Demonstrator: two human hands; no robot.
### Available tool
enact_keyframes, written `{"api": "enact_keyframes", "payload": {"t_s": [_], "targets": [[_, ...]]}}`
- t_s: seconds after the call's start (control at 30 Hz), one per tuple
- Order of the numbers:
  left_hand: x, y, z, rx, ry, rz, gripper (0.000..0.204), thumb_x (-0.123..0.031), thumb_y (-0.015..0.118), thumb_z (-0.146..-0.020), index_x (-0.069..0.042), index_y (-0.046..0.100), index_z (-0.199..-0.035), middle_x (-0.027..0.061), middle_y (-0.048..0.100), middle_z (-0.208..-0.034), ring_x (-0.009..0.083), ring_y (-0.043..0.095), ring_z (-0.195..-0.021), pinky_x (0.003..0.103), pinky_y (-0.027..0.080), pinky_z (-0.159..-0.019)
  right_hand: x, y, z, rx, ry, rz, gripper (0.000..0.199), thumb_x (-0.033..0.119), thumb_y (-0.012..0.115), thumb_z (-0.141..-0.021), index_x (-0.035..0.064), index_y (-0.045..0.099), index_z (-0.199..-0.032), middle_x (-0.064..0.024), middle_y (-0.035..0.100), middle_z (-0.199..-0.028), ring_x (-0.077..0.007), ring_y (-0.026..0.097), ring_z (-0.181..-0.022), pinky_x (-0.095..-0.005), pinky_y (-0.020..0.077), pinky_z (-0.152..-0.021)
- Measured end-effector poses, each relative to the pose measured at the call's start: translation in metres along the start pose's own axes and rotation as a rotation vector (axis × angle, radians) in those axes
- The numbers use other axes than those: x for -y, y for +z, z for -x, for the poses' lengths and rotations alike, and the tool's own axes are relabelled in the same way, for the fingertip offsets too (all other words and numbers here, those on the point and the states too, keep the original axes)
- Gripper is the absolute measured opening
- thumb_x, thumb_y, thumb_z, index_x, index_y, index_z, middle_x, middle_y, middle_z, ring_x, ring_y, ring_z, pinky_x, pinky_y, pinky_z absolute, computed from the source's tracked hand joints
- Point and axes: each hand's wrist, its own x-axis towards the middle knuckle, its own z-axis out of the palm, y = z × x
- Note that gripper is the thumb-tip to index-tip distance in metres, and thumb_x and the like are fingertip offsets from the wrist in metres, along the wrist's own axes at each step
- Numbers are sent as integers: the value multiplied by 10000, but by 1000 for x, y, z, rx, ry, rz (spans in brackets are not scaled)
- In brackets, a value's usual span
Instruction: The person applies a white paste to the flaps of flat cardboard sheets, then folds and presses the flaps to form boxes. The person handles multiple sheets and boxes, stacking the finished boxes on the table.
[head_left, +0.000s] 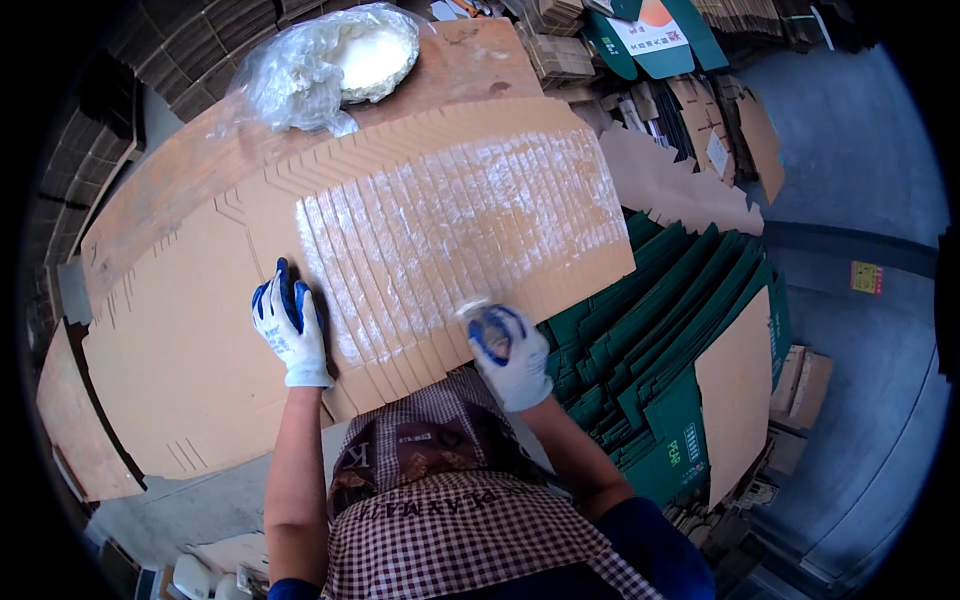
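Flat brown cardboard sheets [180, 320] lie overlapped in a fan on the table, their edges making a row of narrow strips. White paste [400, 235] is smeared across those strips. My left hand [291, 325], in a white and blue work glove, rests on the cardboard just left of the paste, fingers stretched out. At the near edge of the paste, my right hand [512, 357], gloved alike, is closed round a small pale-tipped thing [474, 306] that touches the cardboard. Motion blur and the fingers hide what kind of thing it is.
A plastic-lined bowl [378, 60] of white paste stands at the table's far edge. To the right are stacked green cartons [640, 340], with a brown sheet [735, 385] leaning on them. Bundled cardboard [190, 50] fills the far left. A wooden tabletop [470, 70] shows beyond the sheets.
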Motion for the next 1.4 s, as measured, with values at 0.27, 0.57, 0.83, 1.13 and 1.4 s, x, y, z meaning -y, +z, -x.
{"api": "enact_keyframes", "payload": {"t_s": [0.27, 0.57, 0.83, 1.13, 1.4], "targets": [[4, 9, 3, -24, 6, -39, 391, -215, 606, -946, -51, 622, -1301, 110, 639, -1311, 360, 534, -1172, 472, 361, -1072, -42, 2, -7, 13, 69, 126, 468, 209, 810, -770, 51, 623, -1168, -173, 658, -1092, -378, 679, -923, -430, 554, -802], [4, 11, 3, -27, 7, -25, 385, -171, 602, -946, -38, 608, -1308, 106, 630, -1346, 346, 536, -1186, 472, 354, -1079, -66, -14, -12, -126, 129, -180, 445, 166, 826, -768, 51, 629, -1151, -162, 656, -1115, -338, 686, -964, -399, 552, -818], [5, 7, 3, -36, 34, -61, 385, -144, 589, -967, -43, 601, -1339, 112, 640, -1324, 324, 534, -1189, 450, 363, -1068, -92, -33, -29, -217, 156, 4, 427, 202, 810, -792, 56, 625, -1147, -168, 655, -1096, -365, 683, -920, -410, 561, -800], [0, 10, 3, -1, -6, -35, 417, -137, 609, -950, -45, 592, -1356, 125, 654, -1262, 332, 533, -1137, 459, 382, -1032, -148, -50, -51, -184, 239, 148, 441, 222, 803, -790, 71, 635, -1168, -161, 658, -1131, -369, 669, -971, -421, 549, -836], [-3, 11, 2, 16, -56, -15, 410, -147, 584, -958, -43, 596, -1355, 125, 660, -1256, 320, 536, -1123, 446, 383, -1027, -130, -42, -34, -143, 243, -193, 457, 177, 822, -759, 67, 622, -1155, -162, 644, -1123, -350, 667, -1005, -385, 538, -878]]}}
